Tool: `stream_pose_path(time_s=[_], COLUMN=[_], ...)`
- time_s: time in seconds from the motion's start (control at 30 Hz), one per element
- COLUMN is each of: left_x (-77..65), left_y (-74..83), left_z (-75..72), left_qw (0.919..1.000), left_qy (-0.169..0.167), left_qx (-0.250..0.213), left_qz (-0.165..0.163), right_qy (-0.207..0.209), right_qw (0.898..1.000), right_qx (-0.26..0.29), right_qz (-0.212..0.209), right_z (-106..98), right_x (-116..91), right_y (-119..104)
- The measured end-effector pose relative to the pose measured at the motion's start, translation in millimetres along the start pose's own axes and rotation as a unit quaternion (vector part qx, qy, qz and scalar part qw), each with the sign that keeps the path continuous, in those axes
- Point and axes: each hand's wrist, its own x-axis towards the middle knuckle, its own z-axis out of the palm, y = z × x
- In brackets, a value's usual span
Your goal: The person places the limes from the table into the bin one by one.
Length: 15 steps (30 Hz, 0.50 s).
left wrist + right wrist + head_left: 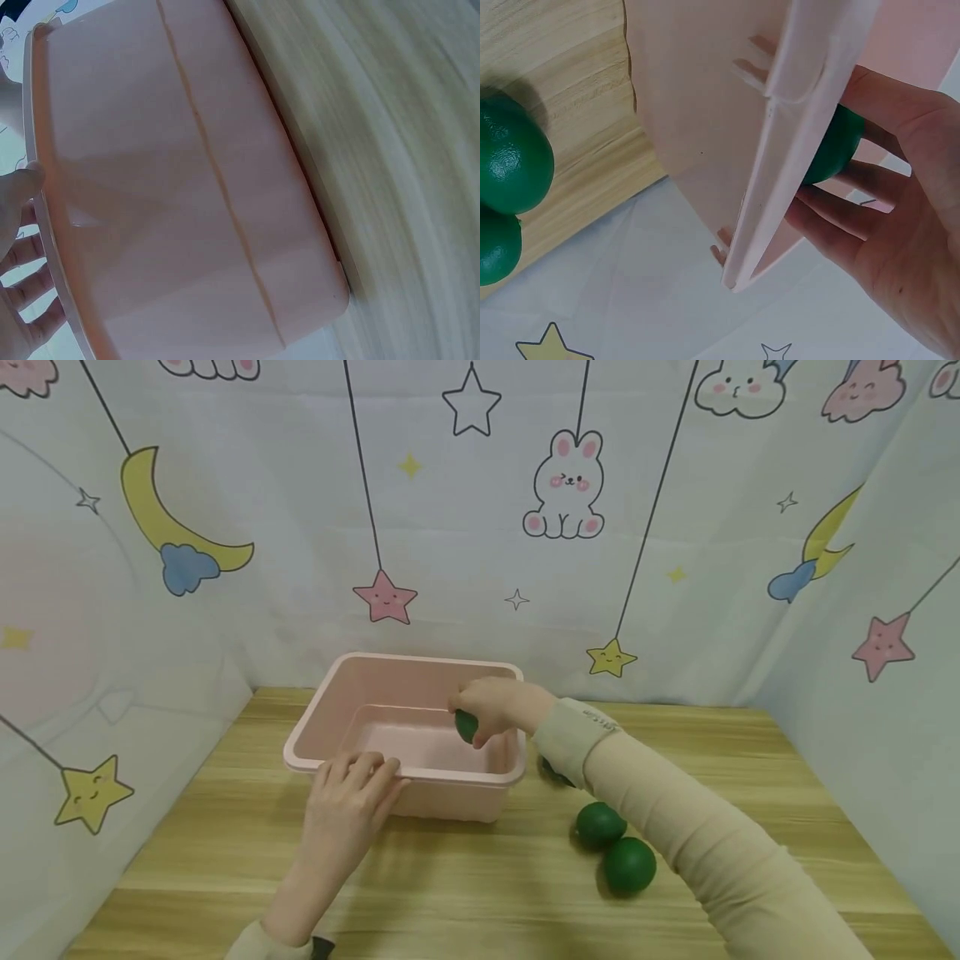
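A pink plastic basin [450, 799] stands on the wooden table toward the back. My left hand [347, 797] grips its front rim, fingers over the edge and thumb [26, 180] on the outer side. Inside the right end of the basin, below rim level, my right hand [501, 703] holds a glossy green lime [466, 725] between thumb and fingers. The basin's wall partly hides that lime in the right wrist view. To the right of the basin lie two more limes, one lime [600, 825] against a nearer lime [630, 866].
Another dark green lime [552, 770] shows partly beneath my right sleeve [675, 818], close to the basin's right side. White cloth [465, 527] printed with stars, moons and a rabbit hangs behind and at both sides of the wooden table [450, 893].
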Motion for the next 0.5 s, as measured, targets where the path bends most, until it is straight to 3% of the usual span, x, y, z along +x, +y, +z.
stream_pose_path(time_s=[0.5], left_x=[0.6], left_y=[0.3], left_z=[1.1], left_qw=[1.0000], left_qy=[0.006], left_qx=[0.002], left_qz=[-0.002], right_qy=[-0.035], right_qw=[0.999], right_qx=[-0.012], right_qz=[0.020], right_z=[7.1], right_x=[0.4], right_y=[1.4])
